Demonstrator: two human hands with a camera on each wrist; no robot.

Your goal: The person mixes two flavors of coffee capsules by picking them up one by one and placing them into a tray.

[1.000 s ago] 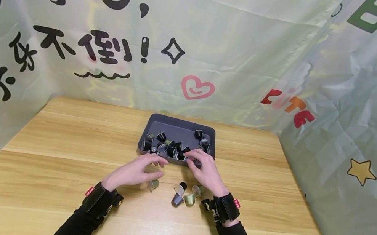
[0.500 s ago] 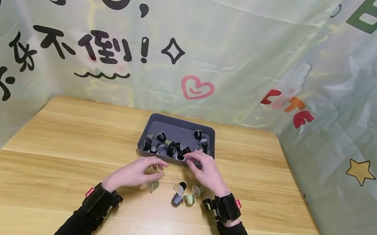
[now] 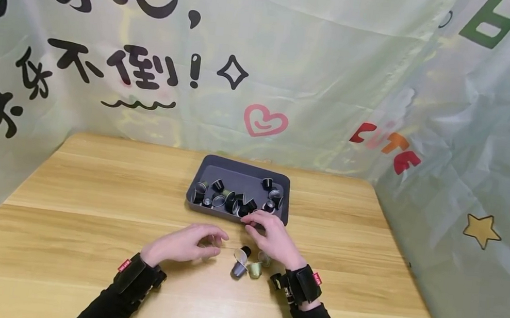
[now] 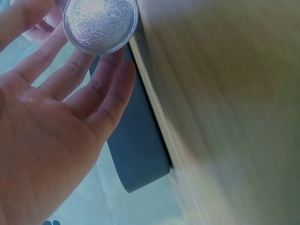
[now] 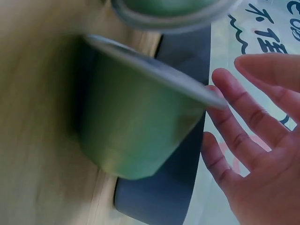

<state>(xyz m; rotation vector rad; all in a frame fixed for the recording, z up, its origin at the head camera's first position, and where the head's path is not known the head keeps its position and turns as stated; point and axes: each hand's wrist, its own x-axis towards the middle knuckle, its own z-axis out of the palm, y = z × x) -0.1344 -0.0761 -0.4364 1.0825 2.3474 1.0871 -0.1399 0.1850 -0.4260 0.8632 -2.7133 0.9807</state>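
In the head view my left hand (image 3: 187, 242) hovers low over the table left of centre, fingers relaxed and slightly bent. The left wrist view has a coffee capsule's silver lid (image 4: 100, 26) in front of those fingers; I cannot tell whether they touch. My right hand (image 3: 272, 236) is at the front edge of the dark grey tray (image 3: 247, 166), its fingers loosely bent and holding nothing. Nearer the body lie a dark blue-grey capsule (image 3: 238, 270) and a light green capsule (image 3: 255, 269). Another green capsule (image 5: 138, 115) looms large in the right wrist view.
Several mostly black capsules lie in the tray, including one black capsule (image 3: 267, 183) at its right. The wooden table (image 3: 107, 185) reaches back to a printed cloth (image 3: 328, 84), with another cloth side (image 3: 440, 261) on the right.
My left hand has come down and toward the body, now covering the capsule that showed beside it. The right hand has shifted slightly left and back from the tray. The head view has tilted slightly.
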